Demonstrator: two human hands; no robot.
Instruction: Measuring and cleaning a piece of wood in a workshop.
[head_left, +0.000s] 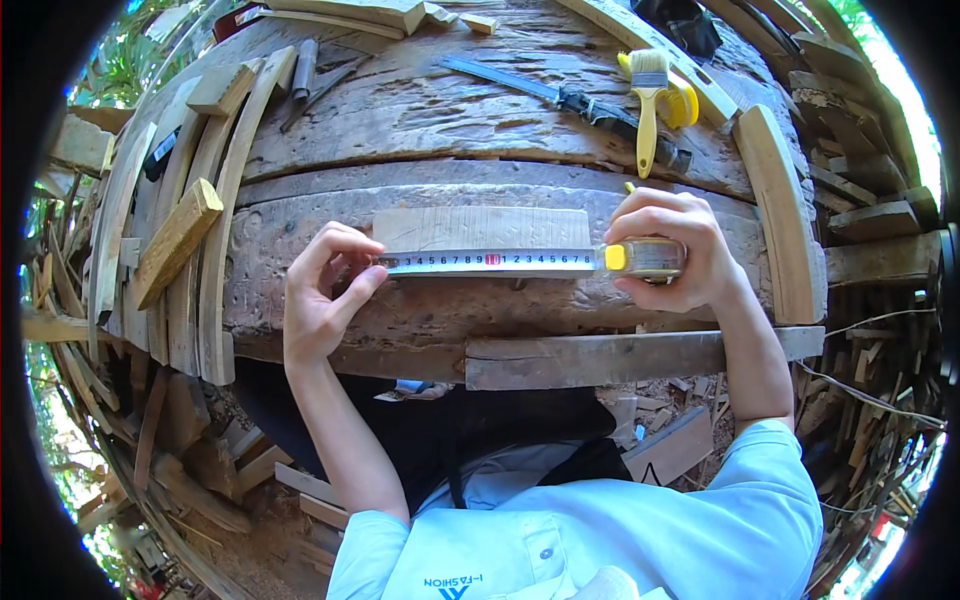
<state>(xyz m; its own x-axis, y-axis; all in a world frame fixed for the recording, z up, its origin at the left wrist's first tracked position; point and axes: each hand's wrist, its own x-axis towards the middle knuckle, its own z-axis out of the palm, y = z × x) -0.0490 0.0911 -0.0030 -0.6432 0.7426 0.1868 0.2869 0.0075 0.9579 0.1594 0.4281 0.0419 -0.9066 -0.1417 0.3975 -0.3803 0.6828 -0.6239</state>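
Observation:
In the head view a pale rectangular wood block [480, 225] lies on the worn wooden bench. An extended tape measure blade [450, 261] runs along its near edge. My left hand [325, 285] pinches the blade's end at the block's left. My right hand [670, 245] grips the tape measure case [640, 258], with its yellow button at the blade's exit, just right of the block. A small yellow tip [630, 187] pokes out above my right fingers; I cannot make out what it is.
Beyond lie a long blade-like tool [500, 77], a paintbrush [646, 125] over a yellow object [683, 100] and metal tubes [305, 70]. Boards [220, 210] line the left, a plank [775, 210] the right, another [560, 362] the near edge. Wood scraps [870, 170] pile around the bench.

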